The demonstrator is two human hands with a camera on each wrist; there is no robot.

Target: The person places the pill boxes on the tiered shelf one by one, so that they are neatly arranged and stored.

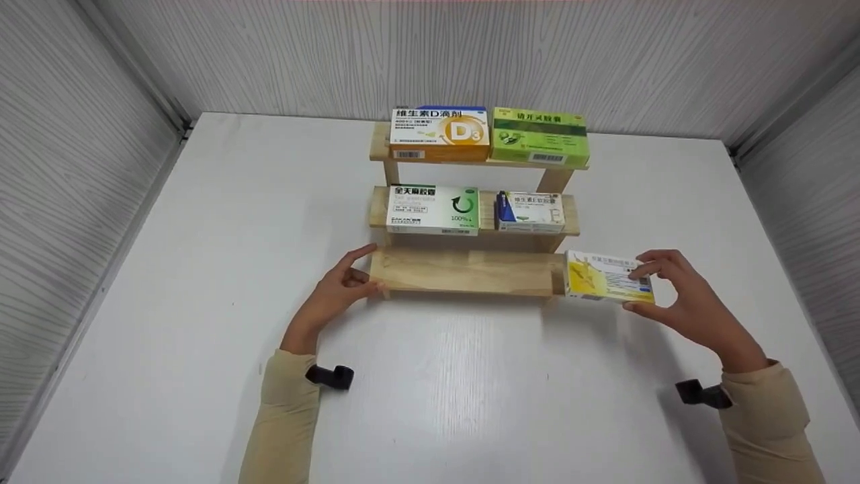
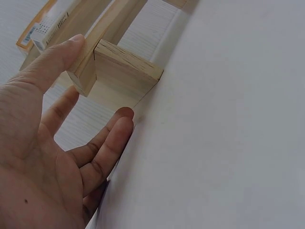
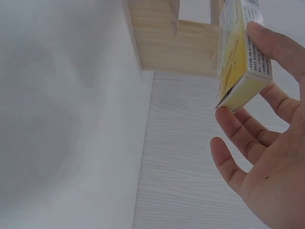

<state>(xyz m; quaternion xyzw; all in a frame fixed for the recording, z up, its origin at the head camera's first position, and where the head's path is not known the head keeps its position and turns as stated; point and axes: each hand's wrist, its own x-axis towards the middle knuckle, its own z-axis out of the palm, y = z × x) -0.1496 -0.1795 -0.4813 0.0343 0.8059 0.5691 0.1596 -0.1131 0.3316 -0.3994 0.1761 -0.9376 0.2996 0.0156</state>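
A three-tier wooden rack (image 1: 463, 272) stands on the white table. My left hand (image 1: 332, 296) pinches the left end of its bottom shelf; in the left wrist view the thumb lies on the shelf's edge and the other fingers spread below it. At the rack's lower right, my right hand (image 1: 692, 306) holds a yellow and white medicine box (image 1: 598, 275) between thumb and fingers. This box is held beside the right end of the bottom shelf, its left edge close to the wood. From the right wrist view, whether box (image 3: 238, 62) and rack (image 3: 183, 50) touch is unclear.
On the top shelf sit an orange and white vitamin D box (image 1: 440, 134) and a green box (image 1: 541, 138). The middle shelf bears a white and green box (image 1: 433, 210) and a smaller white and blue box (image 1: 531, 212). Grey wood-grain panels (image 1: 302, 60) surround the table.
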